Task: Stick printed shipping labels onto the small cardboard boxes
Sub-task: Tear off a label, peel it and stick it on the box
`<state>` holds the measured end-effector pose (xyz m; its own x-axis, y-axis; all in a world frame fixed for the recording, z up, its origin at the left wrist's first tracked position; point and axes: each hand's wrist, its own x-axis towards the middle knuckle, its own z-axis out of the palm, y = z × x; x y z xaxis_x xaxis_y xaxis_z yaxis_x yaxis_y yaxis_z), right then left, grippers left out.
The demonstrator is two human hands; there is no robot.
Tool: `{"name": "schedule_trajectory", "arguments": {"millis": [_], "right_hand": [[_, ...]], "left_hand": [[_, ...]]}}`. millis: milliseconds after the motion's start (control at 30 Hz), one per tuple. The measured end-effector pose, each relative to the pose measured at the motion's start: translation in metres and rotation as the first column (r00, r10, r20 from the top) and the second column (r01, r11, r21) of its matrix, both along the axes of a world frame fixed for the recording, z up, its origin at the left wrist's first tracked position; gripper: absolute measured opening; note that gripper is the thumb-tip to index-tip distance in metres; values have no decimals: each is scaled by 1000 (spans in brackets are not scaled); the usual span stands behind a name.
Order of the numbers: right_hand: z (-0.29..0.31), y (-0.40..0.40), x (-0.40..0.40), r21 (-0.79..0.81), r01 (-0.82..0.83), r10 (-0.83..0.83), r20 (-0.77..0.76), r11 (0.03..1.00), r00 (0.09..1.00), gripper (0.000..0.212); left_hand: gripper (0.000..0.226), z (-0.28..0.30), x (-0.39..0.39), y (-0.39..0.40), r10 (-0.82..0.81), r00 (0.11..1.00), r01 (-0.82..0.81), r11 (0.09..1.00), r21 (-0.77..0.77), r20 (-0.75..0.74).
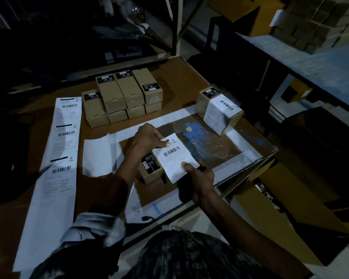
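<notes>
On the brown table (181,81), a long strip of printed labels (58,150) lies at the left, a stack of small cardboard boxes (123,95) behind, one labelled box (218,109) far right. Left hand (147,139) and right hand (197,176) pinch a shipping label (174,158) over a small box (151,170).

- "CRED" reads at the top corner of the shipping label (174,158), above its barcode
- "CRED" again on the label strip (57,150) lying at the left
- Black stickers on the small boxes (121,93): print too small to read
</notes>
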<state>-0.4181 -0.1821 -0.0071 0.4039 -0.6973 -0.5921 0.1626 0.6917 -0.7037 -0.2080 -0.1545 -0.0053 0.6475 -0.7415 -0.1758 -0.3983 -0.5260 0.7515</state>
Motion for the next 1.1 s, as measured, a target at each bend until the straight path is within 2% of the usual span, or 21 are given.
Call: {"name": "schedule_trajectory", "arguments": {"millis": [100,200,233,300,333,400,433,467,500,567,633,700,733,800,833,933,1000,1100], "right_hand": [[2,-4,-2,-34,-89,87,-36,995,996,27],[-4,-18,-11,-109,-302,295,-78,947,952,33],[-5,-24,-16,-149,-401,386,-122,904,915,34],[-9,-43,-25,-219,-549,473,-315,807,822,32],[-9,-53,-28,-259,-617,470,-454,743,757,33],[-13,-70,-30,-303,-797,392,-745,523,541,52],[-11,-75,-30,-297,-859,309,-843,417,441,60],[-9,-78,-30,-318,-882,200,-894,349,401,61],[-6,-80,-29,-382,-876,108,-898,293,427,60],[3,-78,-23,-509,-851,53,-853,127,519,62],[8,-73,-9,-435,-898,67,-900,-70,431,65],[3,-61,7,-303,-929,76,-953,-214,294,66],[-1,-53,14,-266,-926,59,-964,-269,260,67],[-7,-41,22,-239,-916,23,-969,-322,245,68],[-8,-40,23,-233,-921,20,-971,-312,239,68],[-13,-54,19,-239,-952,-40,-967,-192,251,70],[-15,-60,16,-266,-951,-106,-953,-160,284,77],[-17,-40,19,-283,-919,-42,-951,-273,305,72]], "left_hand": [[33,-2,-5,3,22,997,-24,999,26,76],[58,0,-11,8,74,988,-82,995,54,138],[67,-1,-14,11,101,985,-109,993,45,143],[77,-4,-22,17,169,975,-169,985,-10,143],[79,-8,-28,20,202,967,-198,979,-44,156],[80,-18,-40,26,274,936,-255,961,-111,221],[79,-23,-47,30,303,912,-280,952,-123,276],[76,-27,-53,34,329,885,-307,944,-119,330],[74,-31,-59,37,352,857,-333,936,-117,377],[69,-33,-70,43,397,820,-375,917,-138,412],[61,-35,-79,46,461,807,-429,887,-171,368],[56,-41,-80,48,504,835,-457,859,-233,220],[54,-43,-79,49,506,854,-456,839,-296,121],[52,-51,-77,53,502,865,-468,799,-379,-10],[53,-53,-78,53,505,863,-472,790,-393,-22],[57,-51,-78,52,498,867,-459,785,-416,-18],[56,-52,-76,51,495,869,-442,790,-425,17],[58,-50,-77,50,507,860,-445,796,-410,52]]}}
